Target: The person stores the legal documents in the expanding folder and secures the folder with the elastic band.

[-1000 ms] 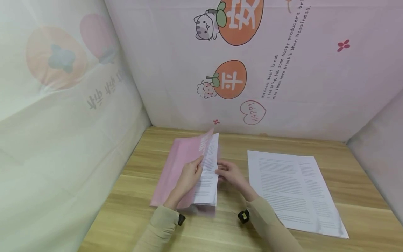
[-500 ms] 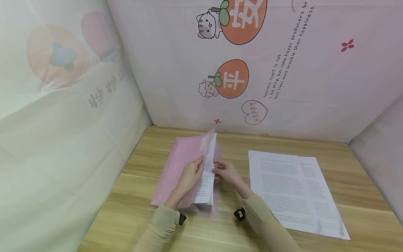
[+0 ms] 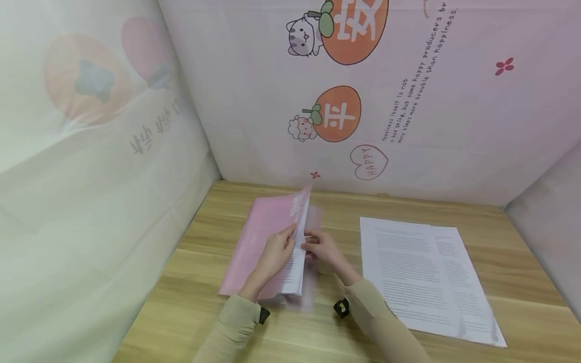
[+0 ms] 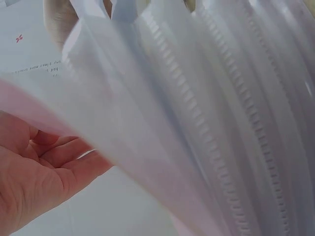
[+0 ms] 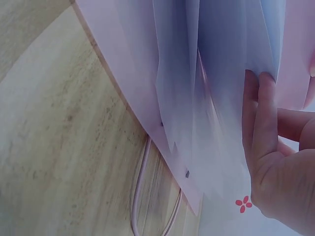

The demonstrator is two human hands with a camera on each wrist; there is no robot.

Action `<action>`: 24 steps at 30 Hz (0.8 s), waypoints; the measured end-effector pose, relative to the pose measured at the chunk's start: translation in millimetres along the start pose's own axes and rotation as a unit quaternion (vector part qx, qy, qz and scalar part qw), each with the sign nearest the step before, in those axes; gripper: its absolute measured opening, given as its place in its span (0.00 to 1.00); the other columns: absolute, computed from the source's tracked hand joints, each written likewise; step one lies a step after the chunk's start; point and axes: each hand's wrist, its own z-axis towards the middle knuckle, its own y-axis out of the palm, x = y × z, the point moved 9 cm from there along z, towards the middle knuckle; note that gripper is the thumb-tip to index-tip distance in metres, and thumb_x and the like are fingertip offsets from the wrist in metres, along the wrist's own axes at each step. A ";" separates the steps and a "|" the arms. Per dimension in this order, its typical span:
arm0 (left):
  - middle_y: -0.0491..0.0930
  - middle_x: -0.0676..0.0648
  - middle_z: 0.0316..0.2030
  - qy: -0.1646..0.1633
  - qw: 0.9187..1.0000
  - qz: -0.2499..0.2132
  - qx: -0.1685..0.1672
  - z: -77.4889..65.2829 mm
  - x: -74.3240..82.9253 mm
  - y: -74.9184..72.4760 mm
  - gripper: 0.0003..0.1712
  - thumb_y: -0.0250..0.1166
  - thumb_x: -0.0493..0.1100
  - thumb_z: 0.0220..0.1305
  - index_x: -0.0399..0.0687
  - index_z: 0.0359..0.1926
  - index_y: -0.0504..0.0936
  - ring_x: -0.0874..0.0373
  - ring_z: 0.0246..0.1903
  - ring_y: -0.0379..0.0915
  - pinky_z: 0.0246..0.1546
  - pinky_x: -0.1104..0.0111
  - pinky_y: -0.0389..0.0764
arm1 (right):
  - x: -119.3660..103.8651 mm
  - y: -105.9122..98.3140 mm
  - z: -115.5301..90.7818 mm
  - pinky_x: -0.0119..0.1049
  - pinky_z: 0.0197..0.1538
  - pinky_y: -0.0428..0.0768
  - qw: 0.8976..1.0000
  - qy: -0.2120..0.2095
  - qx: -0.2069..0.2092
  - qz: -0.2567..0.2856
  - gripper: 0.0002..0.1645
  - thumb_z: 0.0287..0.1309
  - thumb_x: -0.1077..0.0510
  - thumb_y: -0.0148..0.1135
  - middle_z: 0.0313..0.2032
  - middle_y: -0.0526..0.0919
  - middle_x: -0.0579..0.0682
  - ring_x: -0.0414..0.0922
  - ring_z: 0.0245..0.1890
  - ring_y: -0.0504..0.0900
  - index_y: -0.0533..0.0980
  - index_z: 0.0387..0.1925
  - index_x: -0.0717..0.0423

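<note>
At the left part of the desk (image 3: 181,287), both hands work on a pink display folder (image 3: 258,232) that stands partly open, its right side lifted. The left hand (image 3: 275,250) holds the raised front cover near the middle of its right edge, the thumb on top and fingers curled underneath. Just to the right, the right hand (image 3: 325,250) pinches the edge of the pocket pages (image 3: 297,267) between thumb and fingers; these are clear plastic sleeves holding white printed paper, and from the left wrist they fan out side by side with ribbed seams. Beneath them the translucent pink back cover (image 3: 308,295) lies on the desk and juts out to the right; close to the wood, the right wrist view shows a thin pink cord (image 5: 141,177) looping from its edge.

Light beige sleeves (image 3: 232,330) cover the forearms, with a small black device (image 3: 341,308) at the right wrist and another at the left. Farther right, well apart from the folder, white printed sheets (image 3: 408,267) lie flat and overlapping. Behind the desk's far edge hangs a pale cloth backdrop (image 3: 454,161) with orange fruit, a cat, a sheep and a red heart (image 3: 369,162) reading HAPPY.
</note>
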 end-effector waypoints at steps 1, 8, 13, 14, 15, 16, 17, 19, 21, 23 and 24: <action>0.56 0.56 0.15 0.002 1.000 0.000 0.000 0.0 0.5 0.1 0.27 0.50 0.33 0.66 0.32 0.65 0.72 0.69 0.12 0.48 0.14 0.79 0.53 | -0.5 0.7 0.2 0.43 0.40 0.87 1.000 -0.003 -0.001 -0.003 0.30 0.62 0.69 0.57 0.50 0.80 0.76 0.38 0.29 0.82 0.66 0.64 0.77; 0.56 0.57 0.14 -0.005 1.000 -0.008 -0.009 -0.6 -0.8 1.9 0.27 0.49 0.33 0.67 0.33 0.66 0.72 0.69 0.12 0.48 0.13 0.80 0.53 | -1.3 3.9 1.1 0.44 0.41 0.87 1.000 0.000 0.002 -0.018 0.29 0.62 0.69 0.57 0.50 0.81 0.75 0.40 0.29 0.83 0.66 0.64 0.77; 0.57 0.57 0.15 -0.004 1.000 -0.006 -0.007 -0.4 -1.6 2.4 0.27 0.49 0.33 0.67 0.32 0.66 0.71 0.68 0.12 0.49 0.14 0.79 0.54 | -1.4 5.4 1.6 0.46 0.42 0.87 1.000 0.004 0.004 -0.016 0.28 0.62 0.69 0.57 0.49 0.81 0.74 0.40 0.29 0.82 0.67 0.63 0.76; 0.57 0.57 0.15 -0.002 1.000 -0.005 -0.006 -0.4 -1.5 2.5 0.27 0.49 0.33 0.67 0.32 0.66 0.71 0.68 0.12 0.49 0.14 0.79 0.53 | -1.3 5.7 1.7 0.46 0.43 0.87 1.000 0.004 0.004 -0.016 0.28 0.62 0.69 0.57 0.49 0.81 0.74 0.40 0.29 0.82 0.67 0.63 0.76; 0.57 0.57 0.15 -0.001 1.000 -0.005 -0.004 -0.4 -1.3 2.4 0.27 0.49 0.33 0.66 0.32 0.66 0.72 0.69 0.12 0.49 0.14 0.80 0.53 | -1.2 6.0 1.8 0.46 0.43 0.87 1.000 0.005 0.004 -0.016 0.28 0.62 0.70 0.57 0.49 0.81 0.74 0.40 0.29 0.82 0.67 0.63 0.76; 0.57 0.57 0.15 0.000 1.000 -0.005 -0.002 -0.5 -1.4 2.5 0.27 0.49 0.33 0.66 0.31 0.65 0.72 0.69 0.12 0.48 0.14 0.80 0.53 | -1.2 6.3 1.7 0.46 0.42 0.87 1.000 0.005 0.004 -0.017 0.28 0.61 0.70 0.57 0.49 0.81 0.74 0.41 0.29 0.82 0.67 0.62 0.76; 0.57 0.57 0.15 0.000 1.000 -0.004 -0.001 -0.6 -1.6 2.7 0.27 0.49 0.32 0.66 0.32 0.65 0.72 0.69 0.12 0.48 0.13 0.80 0.53 | -1.3 6.6 1.7 0.46 0.42 0.87 1.000 0.005 0.004 -0.015 0.27 0.61 0.70 0.57 0.49 0.81 0.74 0.41 0.29 0.82 0.68 0.62 0.76; 0.56 0.57 0.14 0.001 1.000 -0.002 0.002 -0.8 -1.9 2.8 0.27 0.50 0.32 0.65 0.31 0.65 0.72 0.70 0.12 0.48 0.13 0.80 0.53 | -1.8 7.5 1.6 0.47 0.43 0.87 1.000 0.004 0.000 -0.011 0.27 0.61 0.70 0.57 0.48 0.81 0.74 0.42 0.30 0.83 0.68 0.61 0.76; 0.57 0.57 0.15 0.001 1.000 0.000 0.007 -0.9 -2.0 1.9 0.27 0.50 0.32 0.65 0.31 0.65 0.73 0.69 0.13 0.48 0.14 0.80 0.53 | -3.2 8.6 1.2 0.48 0.44 0.87 1.000 0.000 -0.008 0.000 0.26 0.61 0.70 0.57 0.49 0.81 0.74 0.44 0.32 0.85 0.68 0.61 0.76; 0.57 0.56 0.16 0.001 1.000 0.007 0.014 -0.7 -2.2 0.4 0.26 0.51 0.32 0.65 0.31 0.64 0.73 0.69 0.13 0.49 0.15 0.79 0.54 | -4.6 9.5 0.3 0.48 0.46 0.86 1.000 -0.002 -0.018 0.012 0.26 0.62 0.69 0.56 0.49 0.80 0.74 0.46 0.34 0.86 0.68 0.61 0.75; 0.58 0.56 0.16 0.001 1.000 0.009 0.018 -0.6 -2.1 -0.7 0.26 0.51 0.32 0.65 0.30 0.64 0.74 0.69 0.14 0.49 0.16 0.78 0.55 | -5.3 9.3 -0.4 0.48 0.46 0.86 1.000 -0.004 -0.022 0.015 0.26 0.63 0.68 0.56 0.50 0.80 0.74 0.46 0.35 0.86 0.68 0.61 0.75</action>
